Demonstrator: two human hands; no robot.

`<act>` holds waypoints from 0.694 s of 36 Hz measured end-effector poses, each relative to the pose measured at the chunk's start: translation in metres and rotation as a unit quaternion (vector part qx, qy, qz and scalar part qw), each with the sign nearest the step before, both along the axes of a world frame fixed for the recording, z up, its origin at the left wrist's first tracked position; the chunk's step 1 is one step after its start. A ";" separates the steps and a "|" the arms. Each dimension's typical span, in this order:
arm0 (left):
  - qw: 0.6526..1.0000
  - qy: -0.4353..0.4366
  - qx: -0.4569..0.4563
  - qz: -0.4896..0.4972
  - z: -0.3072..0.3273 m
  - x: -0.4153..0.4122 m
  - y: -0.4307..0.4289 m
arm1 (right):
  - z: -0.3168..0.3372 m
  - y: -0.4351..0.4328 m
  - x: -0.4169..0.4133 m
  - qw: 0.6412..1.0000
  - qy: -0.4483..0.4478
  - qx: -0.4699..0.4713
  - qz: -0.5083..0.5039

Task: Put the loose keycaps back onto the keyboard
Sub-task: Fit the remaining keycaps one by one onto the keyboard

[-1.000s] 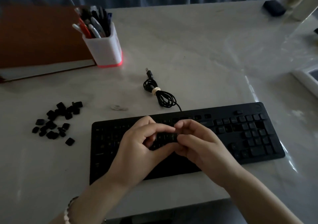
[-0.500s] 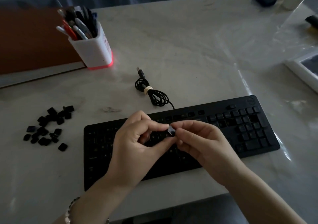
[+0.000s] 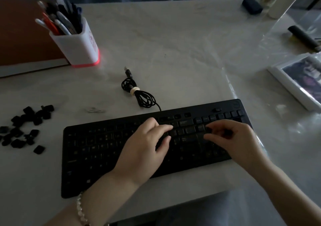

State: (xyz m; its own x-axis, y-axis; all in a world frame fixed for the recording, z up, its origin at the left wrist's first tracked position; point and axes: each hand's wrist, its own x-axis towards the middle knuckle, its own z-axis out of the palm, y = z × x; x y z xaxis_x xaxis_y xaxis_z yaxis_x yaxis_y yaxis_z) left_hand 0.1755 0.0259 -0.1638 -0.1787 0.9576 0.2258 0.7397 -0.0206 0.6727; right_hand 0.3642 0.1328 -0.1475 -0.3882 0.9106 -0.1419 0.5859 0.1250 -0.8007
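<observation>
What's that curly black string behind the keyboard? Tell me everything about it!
It is a thin black cord. Most of it is wound into a loose bundle, with a pale band round its middle. A small plug sticks out at the far end; the other end runs to the back edge of the keyboard. It lies flat on the pale table, between the pen holder and the keyboard. Only the table and keyboard touch it.

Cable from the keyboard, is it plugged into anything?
No, the cable lies coiled on the table and its plug is free.
</observation>
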 end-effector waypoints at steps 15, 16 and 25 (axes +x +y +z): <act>0.979 0.171 -0.061 0.087 -0.022 -0.003 0.016 | -0.022 0.046 0.010 0.966 -0.114 0.163 0.166; 0.979 0.172 -0.061 0.088 -0.022 -0.003 0.015 | -0.022 0.046 0.010 0.965 -0.116 0.162 0.171; 0.983 0.158 -0.041 0.082 -0.024 -0.005 0.014 | -0.018 0.055 0.001 0.946 -0.162 0.186 0.211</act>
